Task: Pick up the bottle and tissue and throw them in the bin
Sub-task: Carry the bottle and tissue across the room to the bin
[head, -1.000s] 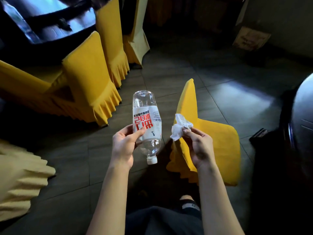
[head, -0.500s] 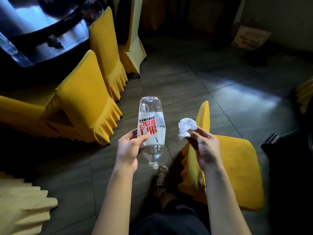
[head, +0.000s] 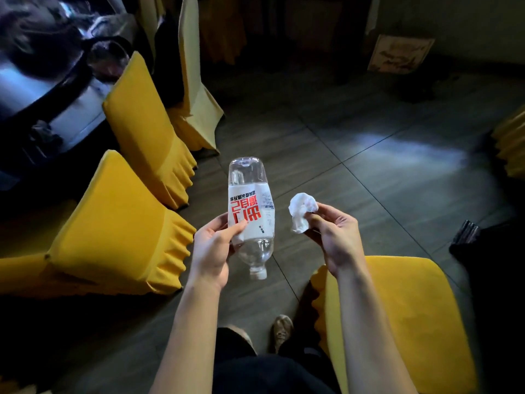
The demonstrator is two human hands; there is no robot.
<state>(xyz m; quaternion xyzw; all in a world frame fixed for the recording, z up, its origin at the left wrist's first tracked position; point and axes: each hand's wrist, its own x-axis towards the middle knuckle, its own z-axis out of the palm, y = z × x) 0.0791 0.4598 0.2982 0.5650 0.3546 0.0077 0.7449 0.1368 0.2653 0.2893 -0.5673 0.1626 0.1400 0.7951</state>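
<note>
Bottle (head: 250, 217) held in left hand (head: 211, 251) and tissue (head: 301, 213) pinched in right hand (head: 338, 240) have moved past the yellow chair (head: 397, 322); no bin yet.

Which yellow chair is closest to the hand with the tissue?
The chair at the lower right, just under the right hand pinching the tissue. The other yellow chairs stand farther off, mostly on the left by the dark table.
</note>
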